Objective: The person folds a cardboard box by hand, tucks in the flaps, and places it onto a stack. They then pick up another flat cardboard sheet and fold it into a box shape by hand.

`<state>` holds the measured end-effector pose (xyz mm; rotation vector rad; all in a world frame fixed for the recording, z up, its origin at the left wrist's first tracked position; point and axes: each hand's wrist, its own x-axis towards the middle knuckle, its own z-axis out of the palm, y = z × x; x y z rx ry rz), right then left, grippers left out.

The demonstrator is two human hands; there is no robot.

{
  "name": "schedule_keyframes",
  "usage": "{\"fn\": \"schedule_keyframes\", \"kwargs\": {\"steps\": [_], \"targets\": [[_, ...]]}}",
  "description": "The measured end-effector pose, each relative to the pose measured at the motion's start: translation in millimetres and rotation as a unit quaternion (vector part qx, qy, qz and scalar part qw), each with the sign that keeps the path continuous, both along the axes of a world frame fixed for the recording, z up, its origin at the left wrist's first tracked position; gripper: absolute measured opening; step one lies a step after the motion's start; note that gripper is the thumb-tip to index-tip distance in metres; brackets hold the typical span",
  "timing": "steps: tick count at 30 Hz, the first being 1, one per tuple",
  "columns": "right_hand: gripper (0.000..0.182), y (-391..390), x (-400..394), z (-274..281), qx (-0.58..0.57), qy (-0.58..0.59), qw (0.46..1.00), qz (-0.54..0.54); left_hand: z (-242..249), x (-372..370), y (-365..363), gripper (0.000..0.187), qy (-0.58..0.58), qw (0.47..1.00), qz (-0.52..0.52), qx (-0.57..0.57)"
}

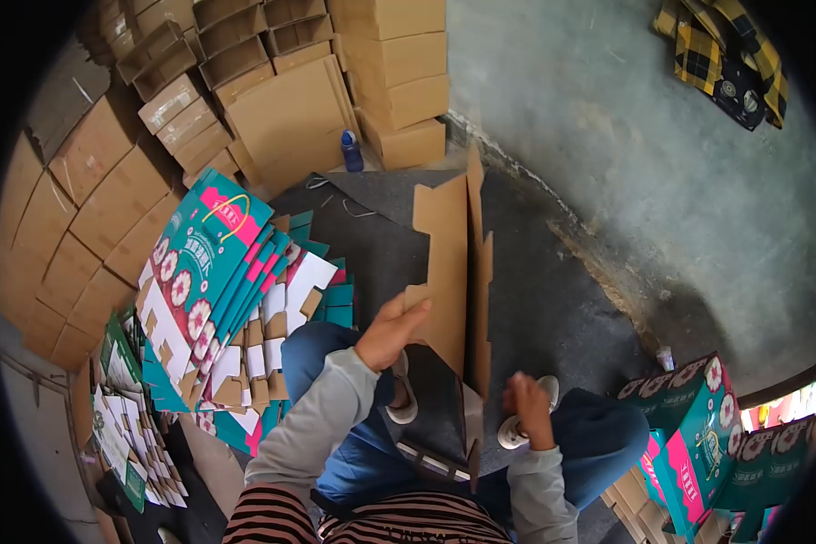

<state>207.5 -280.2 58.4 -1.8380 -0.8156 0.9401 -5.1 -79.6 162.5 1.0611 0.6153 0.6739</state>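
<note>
A partly folded cardboard carton (446, 308), its plain brown side showing, stands between my knees, with notched flaps along its edges. My left hand (393, 333) is closed on a flap at its left edge, thumb on the brown face. To the right of the carton, apart from it, is my right hand (528, 405). Its fingers look bent but are smeared by motion, and nothing can be made out in them. Left of my knee lies a fanned stack of teal and pink printed cartons (210, 263) with yellow cord handles, folded flat.
Brown boxes (109, 199) are piled at the left and back. A blue bottle (351, 151) stands before them. At right are teal printed cartons (689, 444); at lower left, green and white flat cartons (127, 426). Yellow-black checked cloth (698, 56) lies at upper right.
</note>
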Motion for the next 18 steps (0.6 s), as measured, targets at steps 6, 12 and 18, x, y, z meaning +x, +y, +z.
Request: {"fn": "schedule_keyframes", "kwargs": {"steps": [6,12,18], "targets": [[0.063,38,11,124,0.099,-0.016,0.992,0.074,-11,27,-14,0.036,0.048,0.999,-0.022,0.001],[0.065,82,18,132,0.042,-0.290,0.937,0.189,-8,44,-21,0.034,0.118,0.990,-0.048,0.064],[0.035,92,35,118,-0.051,-0.276,0.944,0.176,-30,54,-20,0.033,0.156,0.982,-0.052,0.094]]}}
